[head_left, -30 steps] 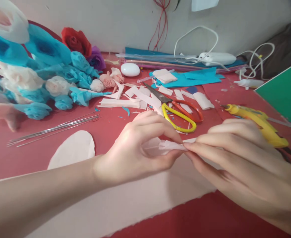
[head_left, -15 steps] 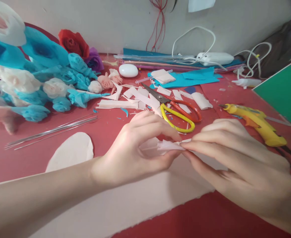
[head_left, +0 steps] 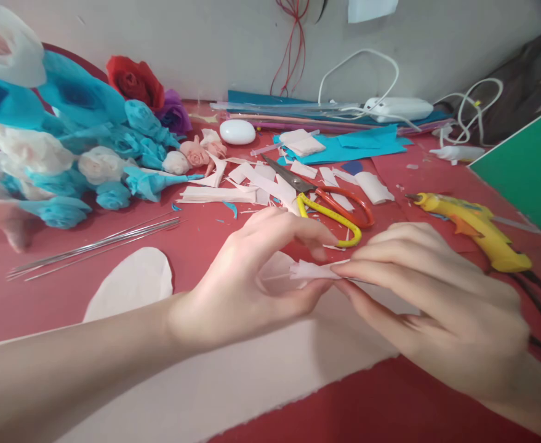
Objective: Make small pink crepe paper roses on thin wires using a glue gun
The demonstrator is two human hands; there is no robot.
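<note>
A small pale-pink crepe paper bud [head_left: 311, 270], ruffled at its left end, lies sideways between my hands, and a thin wire shows past my right fingers. My right hand [head_left: 445, 289] pinches the bud's base between thumb and fingers. My left hand [head_left: 252, 271] has its thumb against the bud's underside, while the index finger is lifted slightly off and the fingers stand apart. Beneath both hands spreads a long pale-pink paper strip [head_left: 252, 369]. A rounded paper petal [head_left: 132, 280] lies left of my left wrist.
Scissors [head_left: 330, 212] with yellow and red handles lie just beyond my hands, among paper scraps [head_left: 221, 194]. A yellow glue gun [head_left: 477, 231] rests at the right. Blue and white paper flowers [head_left: 62, 209] crowd the left, behind metal wires [head_left: 95, 246]. A green board [head_left: 528, 166] stands far right.
My left index finger has lifted and drawn back a little from the bud. My right hand has shifted slightly left, and more of the wire shows under its fingers.
</note>
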